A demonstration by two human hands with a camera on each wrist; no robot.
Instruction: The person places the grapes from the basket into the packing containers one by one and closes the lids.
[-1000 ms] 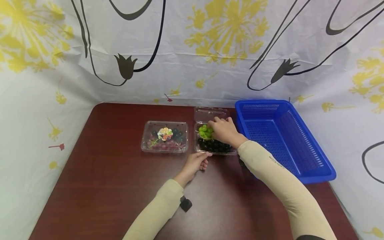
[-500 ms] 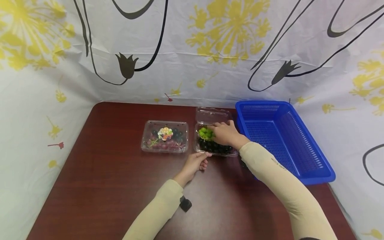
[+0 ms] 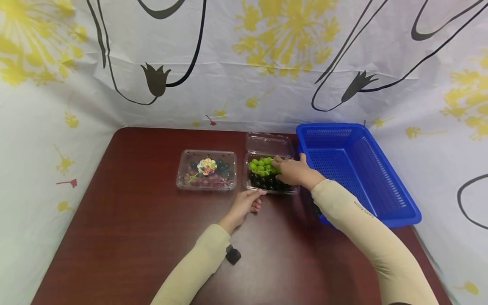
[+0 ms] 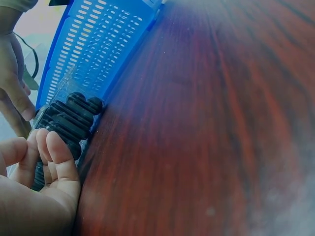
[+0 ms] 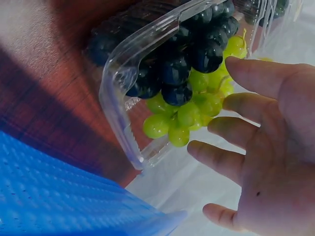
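A clear plastic box (image 3: 282,192) stands with its lid (image 3: 270,144) folded back. Inside, green grapes (image 3: 260,164) lie at the back and black grapes (image 3: 263,182) at the front. My left hand (image 3: 244,205) pinches the front rim between thumb and fingers, as the left wrist view also shows. Over the right side of the box is my right hand (image 3: 295,171). Its fingers (image 5: 234,132) are extended and spread beside the green grapes in the right wrist view, holding nothing; whether a fingertip touches them, I cannot tell.
A closed clear box (image 3: 183,186) with a round fruit label (image 3: 207,166) holds red and dark grapes on the left. The blue perforated basket (image 3: 409,218) stands right of the open box, close to the right forearm. Patterned cloth (image 3: 228,93) hangs behind the brown table (image 3: 133,203).
My right hand has drawn back to the right off the green grapes, its fingers straightening, so more of the bunch shows. The left hand keeps its hold on the box rim.
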